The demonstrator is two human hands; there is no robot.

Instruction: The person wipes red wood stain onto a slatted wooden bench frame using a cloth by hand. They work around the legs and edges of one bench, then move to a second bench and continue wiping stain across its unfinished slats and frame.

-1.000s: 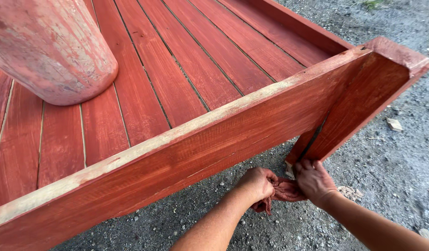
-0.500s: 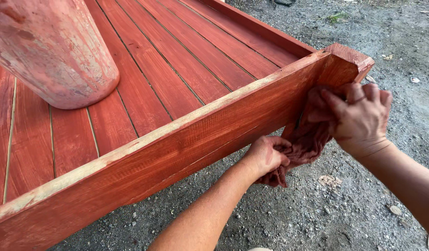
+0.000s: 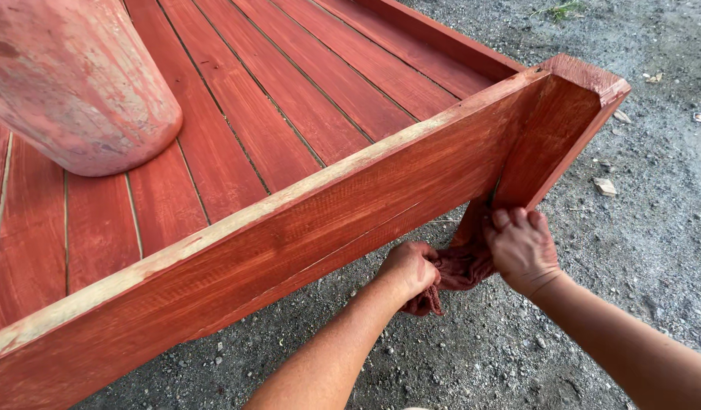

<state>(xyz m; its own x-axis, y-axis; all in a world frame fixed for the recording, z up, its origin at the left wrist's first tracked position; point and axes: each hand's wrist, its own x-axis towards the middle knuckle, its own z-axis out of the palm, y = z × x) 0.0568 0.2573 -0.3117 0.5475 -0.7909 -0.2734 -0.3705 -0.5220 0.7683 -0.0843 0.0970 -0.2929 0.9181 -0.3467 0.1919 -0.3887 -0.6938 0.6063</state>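
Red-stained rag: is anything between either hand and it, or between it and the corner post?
Nothing visible. The left hand and right hand both grip the red-stained rag directly, and the rag already presses against the lower end of the corner post.

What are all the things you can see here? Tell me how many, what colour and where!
Wooden frame: one, red-stained, fills the left and middle, with slats inside and a side rail in front.
Corner post: one, red, at the frame's right end.
Round pot: one, faded red and whitish, lying on the slats at top left.
Rag: one, dark red, bunched between both hands under the corner.
Gravel ground: grey, below and right of the frame.
Small stones and scraps: a few, pale, on the gravel at right.
Grass tuft: one, green, top edge.
Left hand: grips the rag.
Right hand: presses the rag at the post's foot.
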